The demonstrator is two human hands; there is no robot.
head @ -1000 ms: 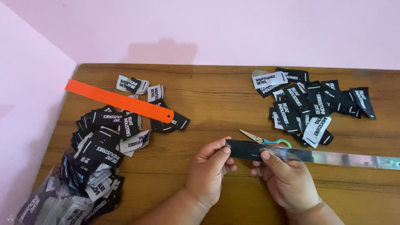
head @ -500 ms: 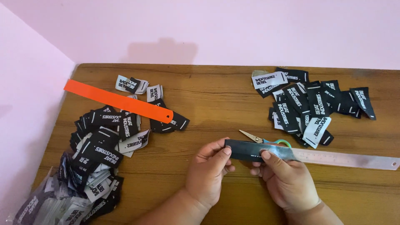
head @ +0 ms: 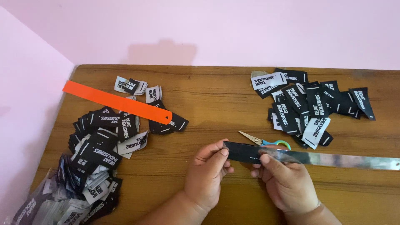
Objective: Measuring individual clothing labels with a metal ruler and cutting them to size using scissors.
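Observation:
My left hand (head: 207,175) pinches the left end of a black fabric label (head: 243,152) low in the middle of the wooden table (head: 216,104). My right hand (head: 283,179) grips the same label at its right part, thumb on top. The label lies against the left end of a long metal ruler (head: 350,160) that runs out to the right. Small scissors (head: 262,141) with gold blades and a blue-green handle lie just behind the label.
A big heap of black and white labels (head: 96,150) fills the left side, with an orange strip (head: 116,102) across it. Another pile of labels (head: 312,106) sits at the back right. A clear plastic bag (head: 29,204) lies at the bottom left. Pink walls border the table.
Both hands stay in place holding the black label. The metal ruler's reflection has shifted slightly; little else moved.

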